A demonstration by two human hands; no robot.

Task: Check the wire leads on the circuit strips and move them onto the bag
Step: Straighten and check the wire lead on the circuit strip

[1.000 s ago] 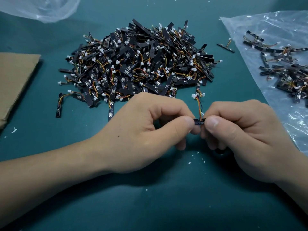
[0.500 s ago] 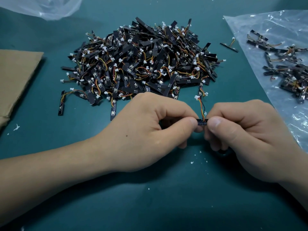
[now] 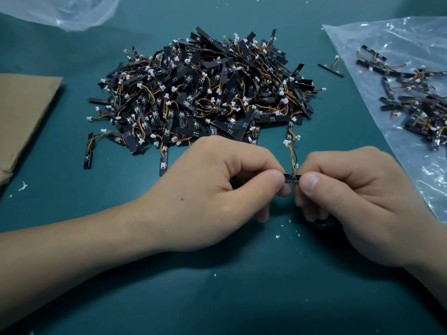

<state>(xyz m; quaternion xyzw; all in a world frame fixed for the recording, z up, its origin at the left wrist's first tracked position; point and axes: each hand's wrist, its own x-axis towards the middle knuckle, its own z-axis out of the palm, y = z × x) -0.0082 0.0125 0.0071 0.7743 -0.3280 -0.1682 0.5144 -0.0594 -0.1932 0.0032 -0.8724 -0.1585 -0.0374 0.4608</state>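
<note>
One black circuit strip (image 3: pixel 292 178) is pinched at its two ends, by my left hand (image 3: pixel 217 189) on one side and my right hand (image 3: pixel 350 197) on the other, just above the green mat. Its red, yellow and black wire lead (image 3: pixel 292 158) rises from the strip to a white connector (image 3: pixel 286 142). A large heap of similar strips (image 3: pixel 203 97) lies behind my hands. At the right, a clear plastic bag (image 3: pixel 408 39) lies flat with several strips (image 3: pixel 418 100) on it.
A single strip (image 3: pixel 331 67) lies on the mat between the heap and the bag. Brown cardboard (image 3: pixel 21 117) covers the left edge. Another crumpled clear bag (image 3: pixel 72 10) sits at the far left. Small white crumbs (image 3: pixel 277 236) dot the mat near my hands.
Both hands keep the same pinch on the strip and have barely shifted. The view has drifted slightly.
</note>
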